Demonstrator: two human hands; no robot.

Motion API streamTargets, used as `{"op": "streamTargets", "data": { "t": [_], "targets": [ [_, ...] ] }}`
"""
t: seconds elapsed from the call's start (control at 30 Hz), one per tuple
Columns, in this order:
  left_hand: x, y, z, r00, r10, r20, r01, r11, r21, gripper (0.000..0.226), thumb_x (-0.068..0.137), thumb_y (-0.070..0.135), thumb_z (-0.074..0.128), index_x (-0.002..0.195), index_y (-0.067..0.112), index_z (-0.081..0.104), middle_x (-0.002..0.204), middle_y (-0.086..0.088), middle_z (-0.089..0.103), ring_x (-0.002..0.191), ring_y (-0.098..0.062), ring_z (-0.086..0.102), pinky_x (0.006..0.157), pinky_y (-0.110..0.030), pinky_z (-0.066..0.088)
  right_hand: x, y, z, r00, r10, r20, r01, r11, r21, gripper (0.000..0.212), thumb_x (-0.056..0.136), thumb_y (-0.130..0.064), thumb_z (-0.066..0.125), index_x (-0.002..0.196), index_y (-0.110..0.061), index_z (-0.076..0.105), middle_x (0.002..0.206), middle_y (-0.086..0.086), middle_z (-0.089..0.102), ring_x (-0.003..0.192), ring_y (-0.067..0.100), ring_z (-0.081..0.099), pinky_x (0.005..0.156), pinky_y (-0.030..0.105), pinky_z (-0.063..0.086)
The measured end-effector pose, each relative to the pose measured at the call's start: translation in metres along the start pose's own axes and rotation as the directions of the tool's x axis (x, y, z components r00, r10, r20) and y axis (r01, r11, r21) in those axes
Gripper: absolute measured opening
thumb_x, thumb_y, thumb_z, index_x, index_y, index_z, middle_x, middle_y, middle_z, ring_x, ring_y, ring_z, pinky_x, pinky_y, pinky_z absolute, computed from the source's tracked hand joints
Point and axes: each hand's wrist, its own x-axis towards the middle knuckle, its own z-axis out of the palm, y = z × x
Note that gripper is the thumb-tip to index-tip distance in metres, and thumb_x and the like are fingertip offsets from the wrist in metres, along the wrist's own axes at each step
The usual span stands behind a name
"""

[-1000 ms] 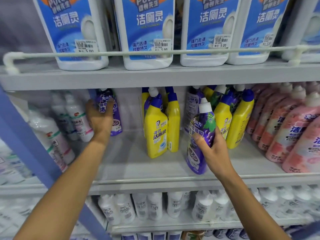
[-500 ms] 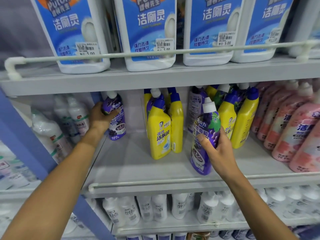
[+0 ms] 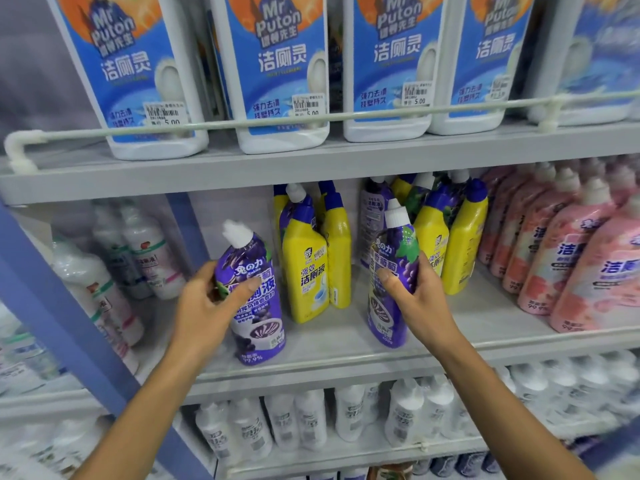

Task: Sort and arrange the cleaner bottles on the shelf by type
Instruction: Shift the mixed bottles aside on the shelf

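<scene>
A: Where do we stand with the sorting?

B: Partway, we judge. On the middle shelf (image 3: pixel 346 355) the pink bottles (image 3: pixel 568 258) already stand together at the right, and the white bottles (image 3: pixel 145 258) at the left beyond the blue post (image 3: pixel 187 230). The middle is the trouble: purple and yellow are mixed.

A: And what do we hold?

B: Two purple bottles. Our left hand (image 3: pixel 207 303) is wrapped around the left purple bottle (image 3: pixel 254 299), thumb across its label; it is tilted and near the front edge of the shelf, just left of the front yellow bottle (image 3: pixel 304 271). Our right hand (image 3: pixel 415 299) grips the right purple bottle (image 3: pixel 393 282) about its waist, just right of that same yellow one. Whether either base rests on the shelf, we cannot tell.

A: What is left?

B: More purple bottles (image 3: pixel 372 216) sit behind, wedged among the yellow bottles at the back (image 3: pixel 464 244). Those need pulling out, we think, and each colour given its own row.

A: How do the purple ones look?

B: Slim, with an angled neck, white cap, glossy purple wrap showing grapes and a toilet bowl. Both look sealed.
</scene>
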Motion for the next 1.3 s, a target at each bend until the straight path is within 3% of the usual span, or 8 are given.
{"op": "streamTargets", "data": {
  "t": [0.2, 0.4, 0.57, 0.73, 0.83, 1.03, 1.2, 1.3],
  "targets": [
    [-0.014, 0.007, 0.053, 0.996, -0.032, 0.079, 0.041, 0.993, -0.11, 0.038, 0.083, 0.031, 0.079, 0.117, 0.022, 0.063, 0.103, 0.003, 0.078, 0.092, -0.014, 0.076, 0.069, -0.023, 0.059, 0.0, -0.002, -0.005, 1.0, -0.004, 0.019, 0.005, 0.999, -0.045, 0.045, 0.094, -0.02, 0.073, 0.135, -0.02, 0.054, 0.123, -0.002, 0.072, 0.11, 0.016, 0.07, 0.092, 0.036, 0.059],
    [-0.022, 0.009, 0.124, 0.987, -0.092, 0.133, 0.125, 0.956, -0.264, 0.032, 0.094, 0.024, 0.072, 0.124, 0.022, 0.061, 0.107, 0.003, 0.079, 0.092, -0.015, 0.077, 0.074, -0.028, 0.061, -0.004, -0.012, -0.021, 0.997, -0.047, -0.066, 0.045, 0.998, -0.038, 0.04, 0.092, -0.008, 0.074, 0.13, -0.009, 0.06, 0.115, -0.002, 0.076, 0.102, 0.008, 0.072, 0.088, 0.021, 0.055],
    [-0.026, 0.016, 0.184, 0.981, -0.085, 0.175, 0.137, 0.941, -0.31, 0.036, 0.095, 0.024, 0.071, 0.128, 0.021, 0.059, 0.111, 0.004, 0.076, 0.093, -0.007, 0.076, 0.07, -0.018, 0.058, -0.008, -0.02, -0.054, 0.984, -0.055, -0.169, 0.051, 0.998, -0.031, 0.033, 0.092, -0.008, 0.074, 0.124, -0.009, 0.064, 0.114, 0.002, 0.076, 0.104, 0.016, 0.072, 0.093, 0.031, 0.056],
    [-0.027, 0.013, 0.236, 0.967, -0.076, 0.241, 0.141, 0.955, -0.261, 0.044, 0.089, 0.043, 0.077, 0.126, 0.029, 0.059, 0.114, 0.008, 0.076, 0.103, -0.014, 0.074, 0.089, -0.044, 0.062, -0.005, -0.027, -0.094, 0.971, -0.074, -0.228, 0.053, 0.994, -0.097, 0.034, 0.095, -0.009, 0.072, 0.128, -0.012, 0.062, 0.116, 0.0, 0.076, 0.108, 0.017, 0.072, 0.096, 0.033, 0.057],
    [-0.029, 0.011, 0.259, 0.968, -0.079, 0.239, 0.133, 0.967, -0.216, 0.042, 0.083, 0.051, 0.08, 0.117, 0.035, 0.062, 0.108, 0.011, 0.077, 0.1, -0.012, 0.075, 0.09, -0.047, 0.061, 0.0, -0.016, -0.113, 0.957, -0.09, -0.274, 0.034, 0.979, -0.201, 0.037, 0.096, -0.013, 0.073, 0.13, -0.014, 0.061, 0.117, -0.002, 0.075, 0.108, 0.017, 0.072, 0.097, 0.045, 0.057],
    [-0.024, 0.017, 0.289, 0.979, -0.115, 0.169, 0.149, 0.969, -0.198, 0.035, 0.077, 0.04, 0.088, 0.095, 0.022, 0.064, 0.093, 0.006, 0.077, 0.086, -0.008, 0.074, 0.078, -0.036, 0.062, 0.015, -0.007, -0.135, 0.948, -0.084, -0.308, -0.002, 0.963, -0.268, 0.045, 0.094, -0.026, 0.075, 0.136, -0.021, 0.056, 0.121, -0.004, 0.073, 0.111, 0.016, 0.071, 0.099, 0.052, 0.056],
    [-0.022, 0.02, 0.304, 0.99, -0.086, 0.109, 0.096, 0.991, -0.093, 0.032, 0.077, 0.038, 0.088, 0.094, 0.019, 0.069, 0.084, 0.01, 0.075, 0.07, 0.005, 0.068, 0.069, -0.021, 0.056, 0.018, -0.008, -0.131, 0.948, -0.106, -0.299, 0.013, 0.954, -0.298, 0.054, 0.095, -0.031, 0.073, 0.143, -0.018, 0.052, 0.127, -0.006, 0.071, 0.116, 0.01, 0.068, 0.103, 0.044, 0.055],
    [-0.026, 0.024, 0.308, 0.994, -0.071, 0.082, 0.07, 0.997, 0.016, 0.034, 0.078, 0.043, 0.086, 0.098, 0.02, 0.072, 0.081, 0.013, 0.071, 0.066, 0.015, 0.061, 0.058, -0.003, 0.043, 0.016, -0.01, -0.131, 0.943, -0.107, -0.315, 0.004, 0.951, -0.31, 0.053, 0.095, -0.033, 0.073, 0.142, -0.02, 0.053, 0.125, -0.01, 0.071, 0.114, 0.008, 0.068, 0.102, 0.043, 0.055]
  ]
}}
